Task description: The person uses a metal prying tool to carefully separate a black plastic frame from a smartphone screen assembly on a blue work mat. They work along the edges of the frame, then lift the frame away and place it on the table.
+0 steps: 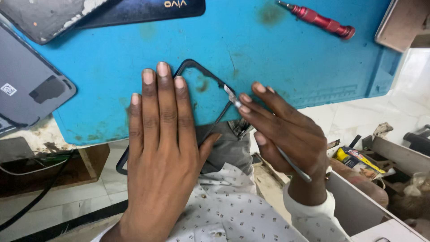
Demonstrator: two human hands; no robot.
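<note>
Two hands: both on one black phone frame [204,74]
Frame: lies on blue mat [268,49], overhanging its near edge
Left hand [161,152]: flat, fingers together, pressing frame down
Right hand [286,134]: pinched around thin metal tool [233,96], tip at frame's right edge
Far right: red screwdriver [320,20]
Far left: grey back cover [31,85]

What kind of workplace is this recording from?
Likely a phone repair bench: a blue work mat, a red precision screwdriver, detached phone back covers, and a black phone frame being scraped with a thin metal tool.
</note>
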